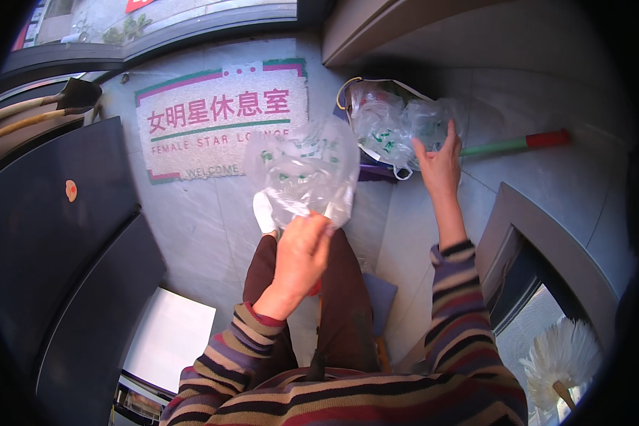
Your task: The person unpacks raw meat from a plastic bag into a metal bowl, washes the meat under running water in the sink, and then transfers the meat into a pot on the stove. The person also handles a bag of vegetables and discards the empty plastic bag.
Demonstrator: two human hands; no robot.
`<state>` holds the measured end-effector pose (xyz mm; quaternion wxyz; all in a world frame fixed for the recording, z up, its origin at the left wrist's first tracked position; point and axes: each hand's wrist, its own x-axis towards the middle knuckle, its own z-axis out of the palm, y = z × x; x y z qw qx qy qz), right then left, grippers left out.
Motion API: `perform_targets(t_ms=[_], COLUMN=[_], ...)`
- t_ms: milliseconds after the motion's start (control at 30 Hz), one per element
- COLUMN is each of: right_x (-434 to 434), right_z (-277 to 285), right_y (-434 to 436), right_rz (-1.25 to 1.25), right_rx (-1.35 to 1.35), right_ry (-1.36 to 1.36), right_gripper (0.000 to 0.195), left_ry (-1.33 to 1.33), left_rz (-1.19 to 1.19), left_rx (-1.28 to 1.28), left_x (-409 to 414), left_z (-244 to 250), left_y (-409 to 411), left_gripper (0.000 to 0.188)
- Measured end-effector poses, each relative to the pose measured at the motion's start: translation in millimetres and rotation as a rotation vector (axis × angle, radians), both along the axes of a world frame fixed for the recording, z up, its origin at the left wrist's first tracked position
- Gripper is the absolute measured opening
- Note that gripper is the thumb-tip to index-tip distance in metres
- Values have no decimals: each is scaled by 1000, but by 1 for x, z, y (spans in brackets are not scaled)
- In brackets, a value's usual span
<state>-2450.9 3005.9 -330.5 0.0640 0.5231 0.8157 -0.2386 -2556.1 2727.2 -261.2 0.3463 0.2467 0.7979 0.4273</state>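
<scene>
In the head view my left hand [303, 250] grips the gathered end of a clear plastic bag [311, 154] with green print, which puffs out in front of my legs. My right hand [442, 160] has its thumb and index finger spread at the near right side of an open carrier bag [371, 154]. Crumpled clear plastic bags [383, 125], some with green print, fill that carrier bag on the floor. Whether the right fingers touch the plastic is hard to tell.
A doormat [218, 120] with writing lies ahead on the tiles. A green handle with a red end [511, 145] extends right of the carrier bag. Dark cabinet panels [58, 213] and shovels [80, 96] stand left. A white feather duster [559, 357] is at lower right.
</scene>
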Motion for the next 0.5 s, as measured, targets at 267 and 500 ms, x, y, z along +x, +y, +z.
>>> perform_targets(t_ms=[267, 500], right_x=[-45, -26], right_z=[30, 27], right_y=[-103, -62], right_rz=[386, -297], right_rx=[-537, -708], right_ry=[154, 666], right_gripper=[81, 25], left_ry=[129, 315], left_rz=[-760, -199], left_rx=[211, 210], left_x=[41, 19], left_z=[23, 18], left_y=[19, 10], left_gripper=[17, 26])
